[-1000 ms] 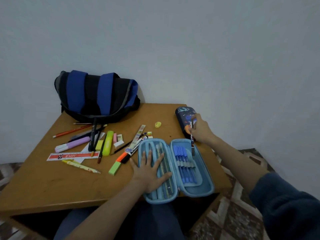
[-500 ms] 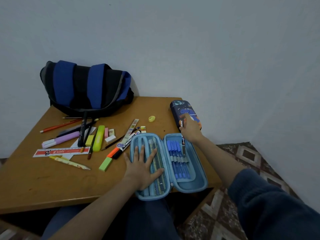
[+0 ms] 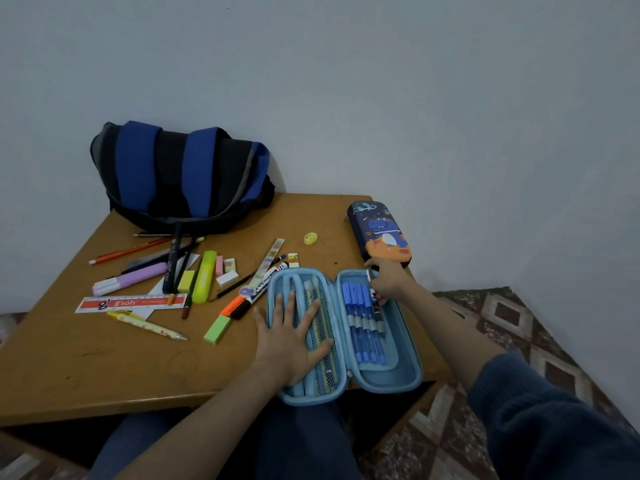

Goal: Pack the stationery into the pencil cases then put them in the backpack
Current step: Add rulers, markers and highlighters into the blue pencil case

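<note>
Hands meet at an open light-blue pencil case [image 3: 408, 372] on the near edge of a wooden table [image 3: 104, 368]. The left hand [image 3: 294, 336] lies flat, fingers spread, pressing the case's left half. The right hand [image 3: 389, 280] pinches a dark patterned pen [image 3: 375, 303] over the right half, just right of a row of blue pens [image 3: 360, 323]. Just beyond that hand lies a closed dark-blue pencil case [image 3: 381, 230]. Scattered to the left are a red ruler [image 3: 135, 303], a yellow highlighter [image 3: 204, 277] and a green eraser [image 3: 217, 330]. A blue and black backpack [image 3: 180, 174] sits far left, against the wall
</note>
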`<action>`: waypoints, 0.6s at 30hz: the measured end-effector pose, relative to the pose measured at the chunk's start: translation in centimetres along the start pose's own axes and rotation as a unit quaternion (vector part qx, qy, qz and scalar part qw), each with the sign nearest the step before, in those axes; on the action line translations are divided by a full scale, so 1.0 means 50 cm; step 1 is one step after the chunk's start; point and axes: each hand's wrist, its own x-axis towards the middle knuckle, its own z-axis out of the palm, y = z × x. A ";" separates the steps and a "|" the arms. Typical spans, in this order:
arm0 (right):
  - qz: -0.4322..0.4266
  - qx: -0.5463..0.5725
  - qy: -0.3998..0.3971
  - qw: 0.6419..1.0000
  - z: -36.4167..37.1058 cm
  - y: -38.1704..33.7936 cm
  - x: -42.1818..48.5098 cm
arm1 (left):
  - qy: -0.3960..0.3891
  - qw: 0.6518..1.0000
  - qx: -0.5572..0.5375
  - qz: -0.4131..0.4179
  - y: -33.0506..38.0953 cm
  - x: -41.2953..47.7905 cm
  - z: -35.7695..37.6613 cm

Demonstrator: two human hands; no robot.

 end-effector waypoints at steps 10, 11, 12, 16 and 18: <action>0.017 -0.001 -0.025 1.000 0.007 0.004 -0.012 | 0.001 1.000 0.026 -0.010 -0.001 0.001 0.003; 0.016 -0.004 -0.026 1.000 0.008 0.005 -0.013 | 0.001 1.000 0.025 -0.010 -0.002 0.001 0.003; 0.016 -0.008 -0.026 1.000 0.009 0.007 -0.015 | 0.000 1.000 0.023 -0.012 -0.002 0.000 0.002; 0.025 -0.004 -0.025 0.999 0.007 0.011 -0.025 | -0.005 1.000 0.012 -0.012 0.003 0.000 -0.004; 0.023 -0.007 -0.023 0.999 0.009 0.007 -0.031 | -0.006 1.000 0.013 -0.009 0.000 -0.003 -0.005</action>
